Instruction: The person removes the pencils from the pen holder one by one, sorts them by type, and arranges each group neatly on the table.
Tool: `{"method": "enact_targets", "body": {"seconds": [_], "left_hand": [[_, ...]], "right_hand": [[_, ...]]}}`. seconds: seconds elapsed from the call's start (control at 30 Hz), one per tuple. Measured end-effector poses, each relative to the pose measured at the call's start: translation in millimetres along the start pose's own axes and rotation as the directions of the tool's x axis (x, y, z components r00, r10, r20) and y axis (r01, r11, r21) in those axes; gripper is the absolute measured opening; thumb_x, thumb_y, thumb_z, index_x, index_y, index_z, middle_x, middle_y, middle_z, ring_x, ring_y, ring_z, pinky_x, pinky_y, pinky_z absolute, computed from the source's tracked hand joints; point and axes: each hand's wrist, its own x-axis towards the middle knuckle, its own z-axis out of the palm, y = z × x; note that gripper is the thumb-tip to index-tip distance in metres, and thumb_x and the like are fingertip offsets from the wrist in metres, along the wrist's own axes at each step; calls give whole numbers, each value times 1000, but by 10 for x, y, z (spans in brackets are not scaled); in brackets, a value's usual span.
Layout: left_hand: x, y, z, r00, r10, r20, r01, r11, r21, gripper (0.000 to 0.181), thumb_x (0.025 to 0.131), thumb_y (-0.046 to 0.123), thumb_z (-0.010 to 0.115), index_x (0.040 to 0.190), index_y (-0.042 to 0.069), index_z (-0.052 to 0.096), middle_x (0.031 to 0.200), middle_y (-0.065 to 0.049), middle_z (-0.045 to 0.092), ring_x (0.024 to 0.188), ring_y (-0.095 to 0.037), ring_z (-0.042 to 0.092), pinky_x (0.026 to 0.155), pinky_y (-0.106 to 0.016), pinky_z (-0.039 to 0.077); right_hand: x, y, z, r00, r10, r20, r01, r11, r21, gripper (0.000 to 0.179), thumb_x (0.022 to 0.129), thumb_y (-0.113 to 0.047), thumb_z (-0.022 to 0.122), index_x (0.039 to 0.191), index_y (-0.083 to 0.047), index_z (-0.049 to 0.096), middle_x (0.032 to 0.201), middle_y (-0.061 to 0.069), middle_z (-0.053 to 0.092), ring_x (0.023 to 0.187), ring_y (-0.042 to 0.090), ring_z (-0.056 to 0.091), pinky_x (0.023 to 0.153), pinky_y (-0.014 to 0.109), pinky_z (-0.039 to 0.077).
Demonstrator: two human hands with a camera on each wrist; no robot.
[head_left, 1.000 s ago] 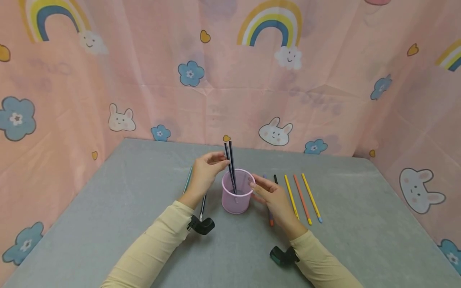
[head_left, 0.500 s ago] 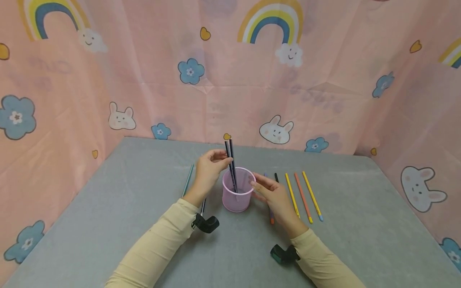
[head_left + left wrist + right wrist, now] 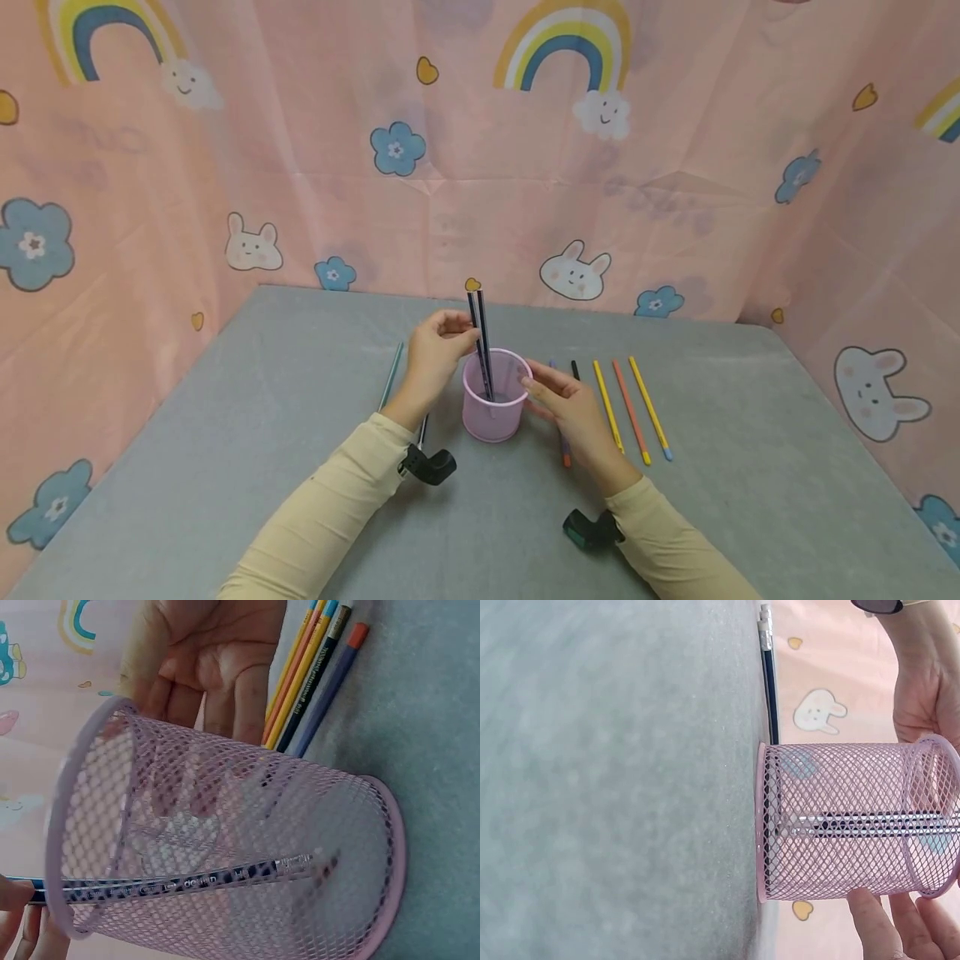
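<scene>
A pink mesh pen holder point(image 3: 493, 422) stands upright on the grey table, with two dark pencils point(image 3: 484, 354) leaning inside it. My left hand point(image 3: 435, 358) pinches one of these near its upper part, above the rim. In the left wrist view a dark patterned pencil point(image 3: 202, 880) slants down inside the mesh, its metal-banded end near the base. My right hand point(image 3: 573, 412) holds the pen holder's right side, the thumb at the rim and the fingers along the wall. From the right wrist, both pencils point(image 3: 855, 825) show through the mesh.
Right of the holder lie a blue-purple pencil point(image 3: 566, 452), a dark pencil point(image 3: 575, 371), two yellow pencils point(image 3: 652, 410) and an orange pencil point(image 3: 632, 412). Left lie a teal pencil point(image 3: 391, 375) and a dark pencil point(image 3: 423, 432), partly behind my left arm. Printed pink cloth point(image 3: 480, 208) surrounds the table.
My left hand has shifted slightly to the right since a second ago, still pinching the pencil. The right hand and pen holder stay almost in place; the head view has tilted slightly.
</scene>
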Motion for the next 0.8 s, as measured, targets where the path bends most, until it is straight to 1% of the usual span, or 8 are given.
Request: {"method": "enact_targets", "body": {"seconds": [0.13,0.33,0.53,0.63,0.8], "left_hand": [[-10,79,-22,1000,28,1,-28,999,-18,21,79,0,69,99,-3,62,94,-16,65,77,-11,63,71,-24,57],[-28,234,-86,998,63,24,-62,997,-38,21,80,-2,68,100,-5,61,93,-16,63,77,-10,62,71,-24,57],[-82,395,-207,996,80,38,-79,997,-26,21,82,2,67,100,-3,59,97,-15,63,84,-15,64,74,-25,57],[-100,460,-278,994,100,36,-98,994,-37,22,82,2,67,102,-3,59,98,-15,62,86,-16,64,76,-26,57],[-125,580,-386,990,135,26,-133,988,-80,23,83,3,67,102,-3,58,95,-11,61,86,-16,63,77,-27,56]], "right_hand": [[1,6,1,1000,-1,-3,1,1000,12,49,84,-28,68,127,-9,56,129,9,56,114,16,57,88,32,52],[10,15,1,1000,-9,-6,9,1000,3,50,84,-30,68,128,-10,56,130,9,56,116,18,56,88,34,52],[-3,15,0,1000,-12,-7,12,1000,-10,50,83,-31,69,127,-11,56,129,8,56,117,20,56,87,33,52],[-3,16,0,1000,-13,-6,13,1000,-13,50,83,-31,69,127,-11,56,129,8,56,116,18,56,87,33,52],[2,20,-6,1000,-16,2,16,1000,-5,50,83,-30,68,128,-11,55,130,8,56,114,15,57,87,32,52]]}}
